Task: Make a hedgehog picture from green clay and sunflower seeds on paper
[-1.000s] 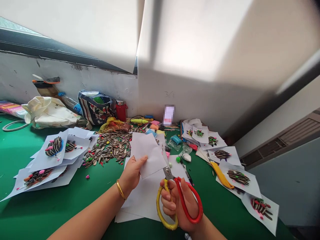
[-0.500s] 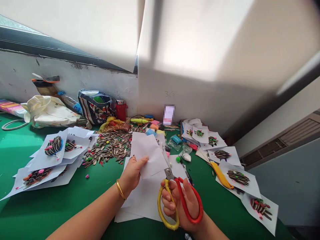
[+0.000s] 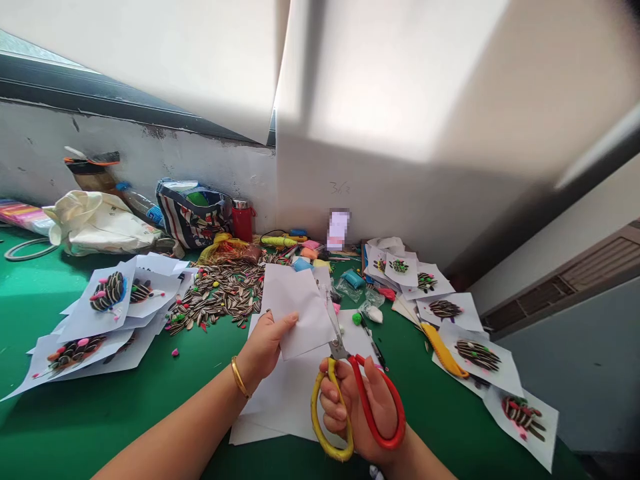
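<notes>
Scissors (image 3: 341,350) with red and yellow handles sit gripped in the right hand (image 3: 383,400) nearest the camera, their blades slightly deeper into the white sheet (image 3: 295,303) than a moment ago; the left hand (image 3: 265,347) pinches that sheet above the green table (image 3: 150,400), sunflower seeds (image 3: 220,293) heaped beyond

Green table (image 3: 125,407) under loose sunflower seeds (image 3: 220,293), blank paper sheets (image 3: 285,400), seed pictures (image 3: 107,293), cloth bags (image 3: 95,223).

Blurred patch (image 3: 339,229) at wall (image 3: 400,200); left forearm (image 3: 190,427) cropped by bottom edge.
</notes>
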A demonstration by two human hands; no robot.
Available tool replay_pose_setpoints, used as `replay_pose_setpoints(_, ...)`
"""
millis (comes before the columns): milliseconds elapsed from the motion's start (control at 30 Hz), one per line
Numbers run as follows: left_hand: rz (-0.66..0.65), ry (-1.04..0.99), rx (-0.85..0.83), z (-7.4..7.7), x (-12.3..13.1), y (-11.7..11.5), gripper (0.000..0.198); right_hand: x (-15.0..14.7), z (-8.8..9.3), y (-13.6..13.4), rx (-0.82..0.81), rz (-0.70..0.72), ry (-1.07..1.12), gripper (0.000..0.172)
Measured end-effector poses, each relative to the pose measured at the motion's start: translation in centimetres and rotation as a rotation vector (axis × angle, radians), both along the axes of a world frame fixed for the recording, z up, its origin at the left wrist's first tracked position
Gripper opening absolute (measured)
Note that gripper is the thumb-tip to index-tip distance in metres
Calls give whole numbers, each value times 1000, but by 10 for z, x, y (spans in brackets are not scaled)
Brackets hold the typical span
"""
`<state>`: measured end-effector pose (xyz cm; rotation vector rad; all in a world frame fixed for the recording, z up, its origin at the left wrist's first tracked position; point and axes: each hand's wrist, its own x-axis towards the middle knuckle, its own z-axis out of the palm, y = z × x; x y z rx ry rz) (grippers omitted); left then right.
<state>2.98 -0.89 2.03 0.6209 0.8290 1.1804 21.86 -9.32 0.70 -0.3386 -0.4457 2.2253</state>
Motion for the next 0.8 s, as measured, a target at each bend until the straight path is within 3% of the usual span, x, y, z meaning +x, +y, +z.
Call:
replay_pose_setpoints(533, 31, 29, -37, -1, -3, 3, 56, -1, -11, 5, 29, -12, 101, 56)
replay_pose_setpoints(800, 27, 51, -47, 0, -6, 4, 51, 0, -9, -3, 13, -17, -6, 69)
